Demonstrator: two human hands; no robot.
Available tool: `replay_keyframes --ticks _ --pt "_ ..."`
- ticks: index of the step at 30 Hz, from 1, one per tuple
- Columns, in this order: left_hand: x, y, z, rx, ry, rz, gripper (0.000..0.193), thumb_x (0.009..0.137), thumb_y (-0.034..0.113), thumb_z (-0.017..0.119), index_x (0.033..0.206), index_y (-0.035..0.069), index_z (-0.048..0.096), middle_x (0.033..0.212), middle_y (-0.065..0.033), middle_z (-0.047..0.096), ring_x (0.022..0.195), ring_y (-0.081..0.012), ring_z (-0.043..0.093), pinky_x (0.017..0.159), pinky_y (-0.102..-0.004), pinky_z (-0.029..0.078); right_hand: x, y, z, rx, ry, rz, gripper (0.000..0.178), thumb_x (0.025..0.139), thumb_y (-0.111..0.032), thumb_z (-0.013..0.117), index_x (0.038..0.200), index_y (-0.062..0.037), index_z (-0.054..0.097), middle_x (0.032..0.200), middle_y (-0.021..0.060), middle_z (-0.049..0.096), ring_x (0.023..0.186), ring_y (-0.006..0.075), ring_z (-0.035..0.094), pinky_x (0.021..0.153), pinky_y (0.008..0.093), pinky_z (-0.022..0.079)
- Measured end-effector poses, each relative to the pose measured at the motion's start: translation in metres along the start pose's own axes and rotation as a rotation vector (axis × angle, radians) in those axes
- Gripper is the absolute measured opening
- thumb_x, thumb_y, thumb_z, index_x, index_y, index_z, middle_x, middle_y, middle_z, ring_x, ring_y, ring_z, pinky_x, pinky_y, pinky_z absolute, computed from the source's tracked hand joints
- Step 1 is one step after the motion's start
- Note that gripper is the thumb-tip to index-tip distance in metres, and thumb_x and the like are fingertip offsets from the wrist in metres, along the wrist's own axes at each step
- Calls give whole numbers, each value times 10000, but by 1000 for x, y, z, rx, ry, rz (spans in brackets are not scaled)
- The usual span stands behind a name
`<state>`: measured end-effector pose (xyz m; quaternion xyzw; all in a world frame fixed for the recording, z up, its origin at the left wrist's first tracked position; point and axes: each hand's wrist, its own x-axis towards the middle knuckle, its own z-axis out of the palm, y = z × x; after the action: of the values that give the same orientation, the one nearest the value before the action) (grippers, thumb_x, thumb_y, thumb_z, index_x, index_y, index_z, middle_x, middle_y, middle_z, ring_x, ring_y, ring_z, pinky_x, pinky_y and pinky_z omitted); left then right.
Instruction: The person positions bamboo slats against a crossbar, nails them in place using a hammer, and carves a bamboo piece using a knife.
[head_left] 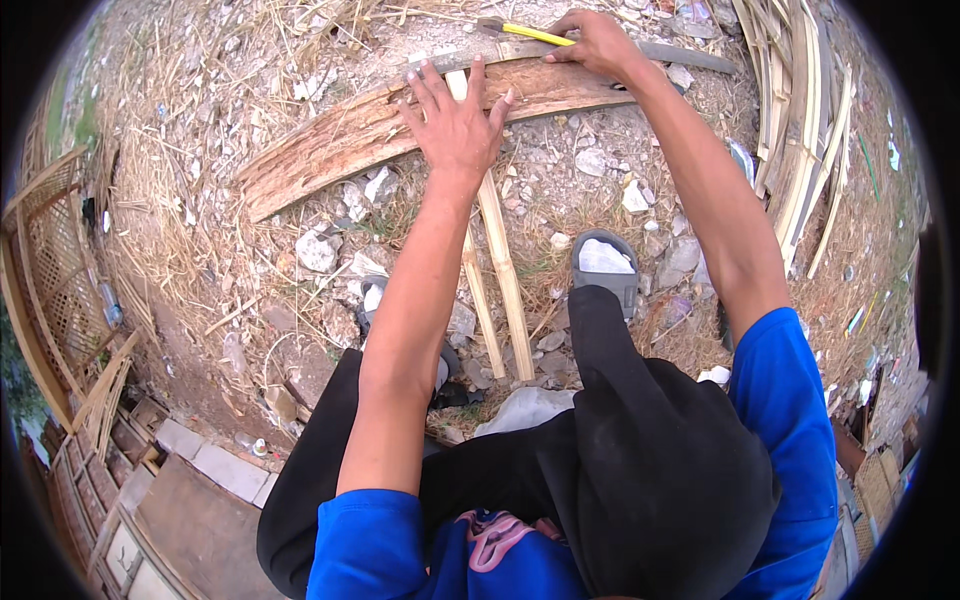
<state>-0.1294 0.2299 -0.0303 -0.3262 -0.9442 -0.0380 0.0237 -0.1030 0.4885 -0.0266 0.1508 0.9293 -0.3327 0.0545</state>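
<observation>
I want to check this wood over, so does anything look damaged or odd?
Yes: the wide plank under the left hand looks damaged. Its upward face is rough and pitted, unlike the smoother pale strips between the feet. Whether that's rot or just a rough surface, I can't tell.

- I'm outside in daylight, rough ground (165,230) littered with stones (318,251) and dry straw (185,125)
- wood-framed lattice panel (68,270) at my 9 o'clock
- row of grey blocks (230,471) around 8, brown sheet (200,530) right beside them
- some greenery (86,125) near 10
</observation>
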Motion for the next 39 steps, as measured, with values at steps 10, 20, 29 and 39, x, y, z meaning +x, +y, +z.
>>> replay_keyframes --ticks 10,20,29,39 --pt "10 18 -7 29 -136 -116 814 858 786 496 1551 411 292 1589 -323 176 1483 -509 153 1128 -674 200 -17 1 3 42 178 -194 403 858 -289 781 1183 -60 711 1040 138 712 940 234 667 782 370 521" --pt "6 14 -8 6 -112 -123 861 815 744 595 1549 396 312 1594 -309 183 1481 -500 158 1126 -677 198 -89 -74 40 266 374 -276 301 956 -171 621 1202 3 631 998 232 682 911 425 650 787 465 514" --pt "4 12 -8 -16 -118 -132 822 803 719 634 1515 389 387 1588 -300 206 1482 -494 153 1108 -703 209 -85 -83 43 174 421 -322 293 963 -155 614 1217 -11 612 998 208 680 894 407 659 754 455 532" --pt "6 12 -7 9 -135 -143 813 818 721 616 1520 389 375 1602 -289 182 1497 -474 132 1145 -660 200 -84 -80 51 65 339 -343 295 948 -147 615 1206 -4 610 990 215 696 854 400 681 694 457 552"
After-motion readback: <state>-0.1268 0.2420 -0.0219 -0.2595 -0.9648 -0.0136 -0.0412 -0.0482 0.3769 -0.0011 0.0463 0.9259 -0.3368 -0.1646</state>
